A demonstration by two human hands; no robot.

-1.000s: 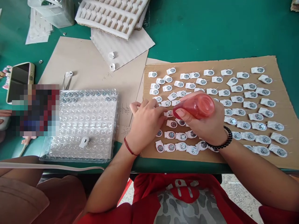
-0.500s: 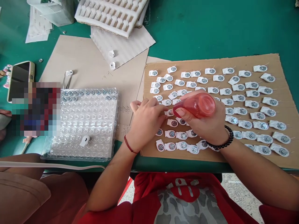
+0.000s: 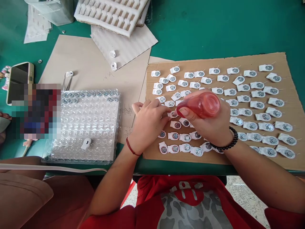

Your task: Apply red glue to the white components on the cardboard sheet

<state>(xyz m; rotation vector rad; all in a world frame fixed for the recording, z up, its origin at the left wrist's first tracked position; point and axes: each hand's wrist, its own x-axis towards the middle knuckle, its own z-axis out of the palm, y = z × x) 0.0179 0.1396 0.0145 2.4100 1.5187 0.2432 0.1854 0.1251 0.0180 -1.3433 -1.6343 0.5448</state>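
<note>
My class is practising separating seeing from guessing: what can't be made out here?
Head view: parts of some white pieces, covered by the right grip.
Head view: whether the red bottle touches a piece; too small.
Head view: the handwriting on the brown paper; too small.
Head view: the clear bin's far end, cut by the top edge.

red top (image 3: 149, 197), grey camouflage print (image 3: 193, 213), thin red left-wrist cord (image 3: 130, 148), black beaded right-wrist bracelet (image 3: 227, 147)

Red bottle (image 3: 205, 105) showing glossy, translucent plastic; white parts (image 3: 283, 126) displaying shiny metallic discs (image 3: 288, 127); brown cardboard (image 3: 205, 64) looking matt; clear plastic tray (image 3: 95, 119) glinting; white foam tray (image 3: 111, 16) appearing rough, matt; green worktop (image 3: 214, 28) appearing smooth.
</note>
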